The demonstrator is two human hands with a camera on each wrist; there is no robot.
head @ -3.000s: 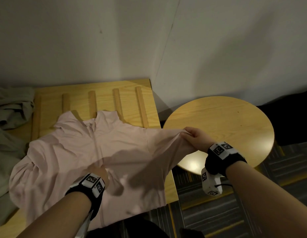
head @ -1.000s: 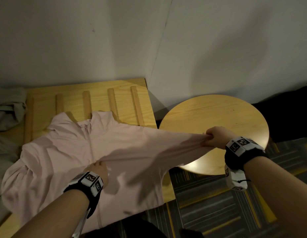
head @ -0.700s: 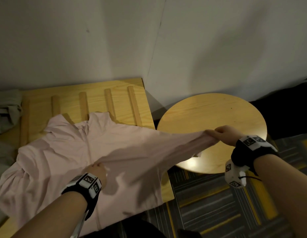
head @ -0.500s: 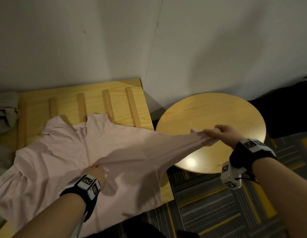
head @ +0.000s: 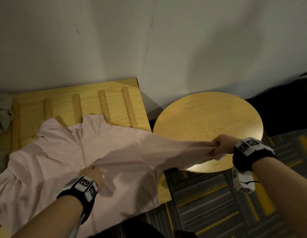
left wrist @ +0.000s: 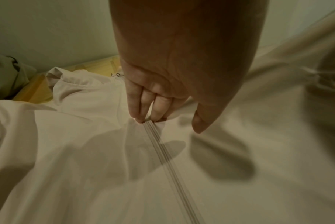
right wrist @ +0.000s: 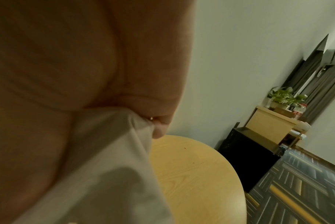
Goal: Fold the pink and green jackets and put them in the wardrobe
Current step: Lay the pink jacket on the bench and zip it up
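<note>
The pink jacket point(head: 66, 162) lies front-up, zipped, on the slatted wooden bench point(head: 90, 103). Its sleeve point(head: 175, 152) is stretched taut over the round table point(head: 207, 121), the cuff bunched in the fist of the right hand point(head: 221, 146). The left hand point(head: 91, 175) presses fingertips point(left wrist: 138, 115) onto the zipper point(left wrist: 168, 163) — only the left wrist view shows that contact. A greyish-green garment point(head: 2, 110) sits crumpled at the bench's left end. The right wrist view alone shows a cabinet point(right wrist: 268, 124) bearing potted plants point(right wrist: 283, 98).
</note>
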